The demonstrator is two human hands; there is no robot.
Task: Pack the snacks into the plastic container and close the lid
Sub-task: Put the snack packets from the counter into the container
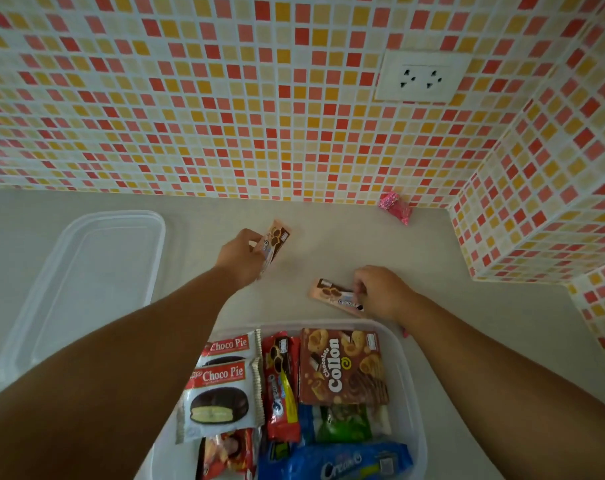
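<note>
A clear plastic container (413, 372) stands at the near edge of the counter, packed with several snacks: two Choco Pie packs (221, 393), a red Cream-O pack (282, 382), a brown Collon box (342, 367), a green pack and a blue Cream-O pack (356, 462). My left hand (240, 256) holds a small peach-and-brown biscuit pack (275, 242) lifted above the counter. My right hand (384, 291) pinches a second matching pack (335, 296) lying on the counter just beyond the container. The clear lid (86, 282) lies flat at the left.
A pink wrapped item (396, 206) lies at the back by the mosaic-tiled wall. A tiled column (536, 209) juts out at the right, and a white power socket (420, 77) sits on the wall above.
</note>
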